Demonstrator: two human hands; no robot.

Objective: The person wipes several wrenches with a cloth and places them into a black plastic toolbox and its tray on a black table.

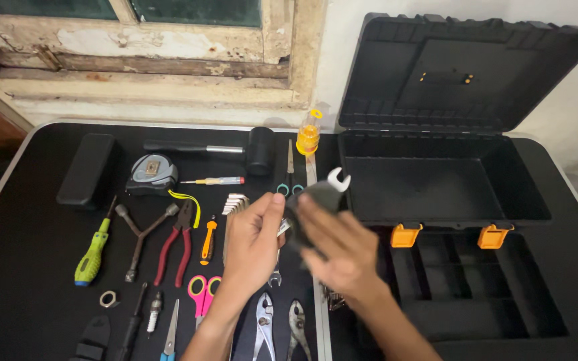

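Note:
My left hand (252,242) and my right hand (340,253) are together above the middle of the black table (28,267). Between them they hold a dark wrench pouch (316,197), and the silver open end of a spanner (338,179) sticks out of its top. My left thumb and fingers grip the pouch's left side. My right hand is blurred, with its fingers laid across the pouch's front. A silver wrench (275,275) lies on the table just below my hands.
An open black toolbox (536,200) with orange latches (406,235) stands at the right, and a black compartment tray (476,281) sits before it. On the left lie a green screwdriver (91,251), tape measure (152,174), red pliers (175,244), pink scissors (202,294), mallet (249,150) and slip-joint pliers (263,327).

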